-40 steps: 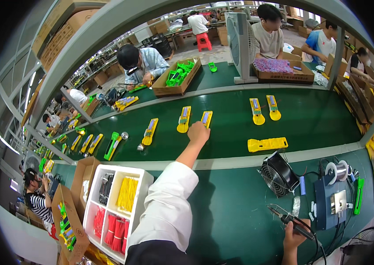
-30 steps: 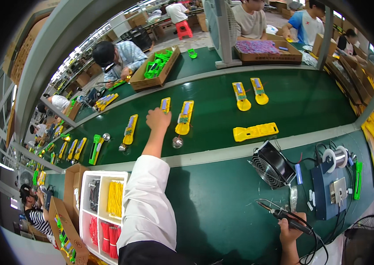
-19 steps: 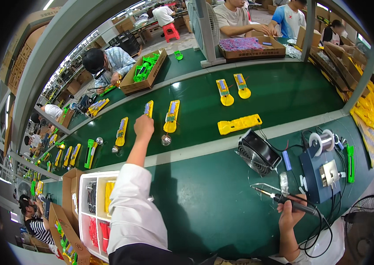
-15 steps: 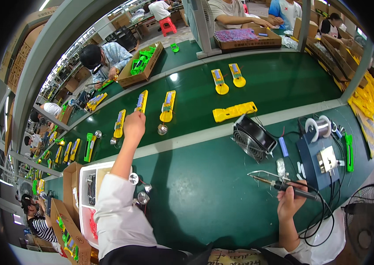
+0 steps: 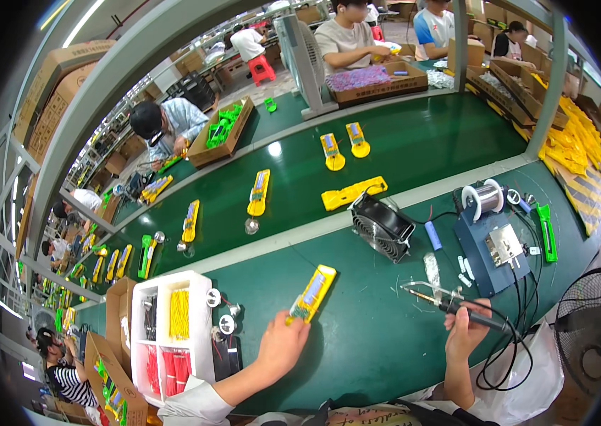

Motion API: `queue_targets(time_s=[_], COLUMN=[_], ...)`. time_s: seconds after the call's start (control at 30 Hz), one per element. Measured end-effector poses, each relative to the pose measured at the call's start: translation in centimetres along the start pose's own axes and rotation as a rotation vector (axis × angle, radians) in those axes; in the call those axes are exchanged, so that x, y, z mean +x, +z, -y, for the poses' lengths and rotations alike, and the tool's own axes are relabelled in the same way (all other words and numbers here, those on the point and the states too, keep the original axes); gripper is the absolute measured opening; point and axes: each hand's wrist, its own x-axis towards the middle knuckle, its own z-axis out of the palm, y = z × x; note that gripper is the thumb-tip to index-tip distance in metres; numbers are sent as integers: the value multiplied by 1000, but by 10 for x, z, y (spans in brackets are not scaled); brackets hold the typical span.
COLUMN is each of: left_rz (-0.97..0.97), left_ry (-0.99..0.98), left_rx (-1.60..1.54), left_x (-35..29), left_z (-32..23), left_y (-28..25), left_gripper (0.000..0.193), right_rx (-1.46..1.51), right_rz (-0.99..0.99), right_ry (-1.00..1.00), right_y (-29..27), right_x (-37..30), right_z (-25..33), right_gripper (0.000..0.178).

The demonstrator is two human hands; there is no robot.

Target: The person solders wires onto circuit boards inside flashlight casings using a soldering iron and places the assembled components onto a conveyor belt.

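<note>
My left hand [image 5: 283,346] is closed on the near end of a yellow flashlight casing [image 5: 323,278], held over the green bench. A green circuit board and a pale blue cell sit inside the casing. In my right hand [image 5: 462,330] is a soldering iron [image 5: 481,318], its tip pointing left and its black cable looping down beside my wrist. Left of my left forearm, a white divided tray [image 5: 203,334] holds yellow, red and black wires. Small round reflectors [image 5: 227,324] lie between the tray and that hand.
A black fan [image 5: 382,227] stands by the belt's edge. To its right are a blue battery cell [image 5: 433,236], a soldering station [image 5: 481,252], a solder spool [image 5: 483,199] and a green casing [image 5: 547,233]. More yellow casings [image 5: 258,192] lie on the green belt. Co-workers sit across it.
My left hand has lifted a yellow flashlight casing off the belt and brought it back over the bench. My right hand still holds the soldering iron in about the same place. The view has shifted slightly.
</note>
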Motion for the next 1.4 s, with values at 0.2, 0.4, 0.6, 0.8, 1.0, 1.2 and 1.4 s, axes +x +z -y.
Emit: queue_targets(time_s=[0.2,0.4,0.6,0.8,1.0,1.2,1.4], left_rz=[398,-72,84,238,704,-244,-128], left_ry=[118,537,524,212,55,525,510], left_rx=[-36,-42,174,46,556,-388,-578], left_x=[117,277,290,248,277,345,343], left_z=[-11,17,8,-7,-71,-245,-289], left_y=[-66,11,42,-107,-178,-154,-118], left_gripper=[23,46,38,40,27,71,88], right_rx=[-163,-72,-8,80,52,54,-18], right_rz=[-162,-113,-156,-161,-140,-127,-110], right_ry=[34,158,136,199,220,156,148], right_y=[-41,-35,-40,-44,-46,-44,-49], right_x=[-22,-29,-28,-27,-31,-33,-37], right_z=[3,-7,-9,-10,-15,-17,-14], right_gripper=[17,17,17,14,14,14,14])
